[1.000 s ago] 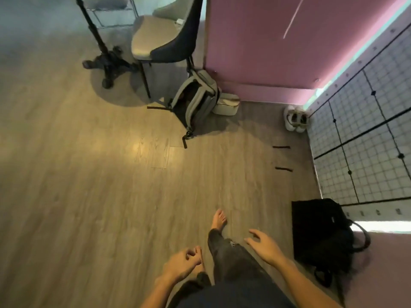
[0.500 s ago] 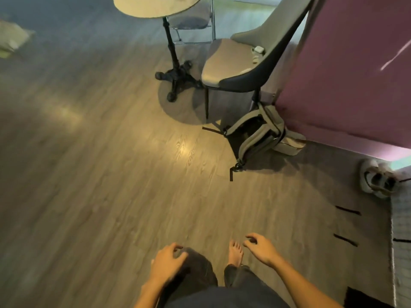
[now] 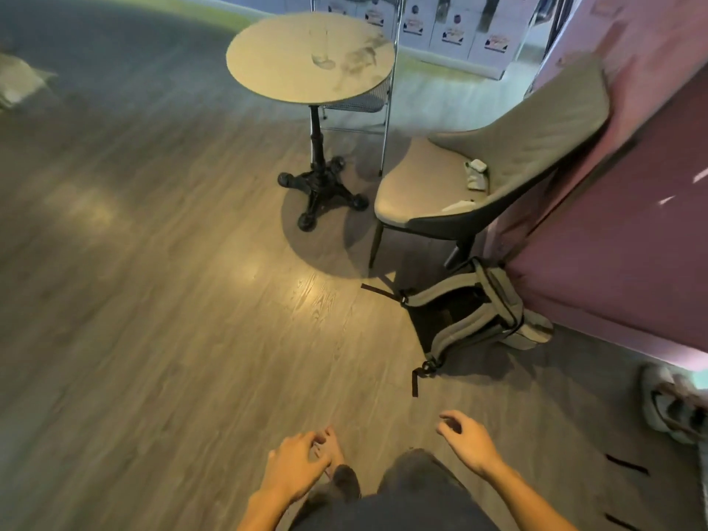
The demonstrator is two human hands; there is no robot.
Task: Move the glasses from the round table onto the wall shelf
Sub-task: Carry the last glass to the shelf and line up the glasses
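Note:
A round beige table on a black cast pedestal stands ahead at the top of the head view. One clear drinking glass stands upright on it, right of centre. My left hand and my right hand hang low at the bottom of the frame, fingers loosely curled, holding nothing. Both hands are far from the table. The wall shelf is out of view.
A grey padded chair with small items on its seat stands right of the table; a metal chair behind it. A grey backpack leans by the pink wall. White shoes lie at right. Wooden floor lies between me and the table.
The view has swung left and up: the round table with the glass has come fully into sight, while the tiled wall and black bag left the frame. My bare feet have stepped forward.

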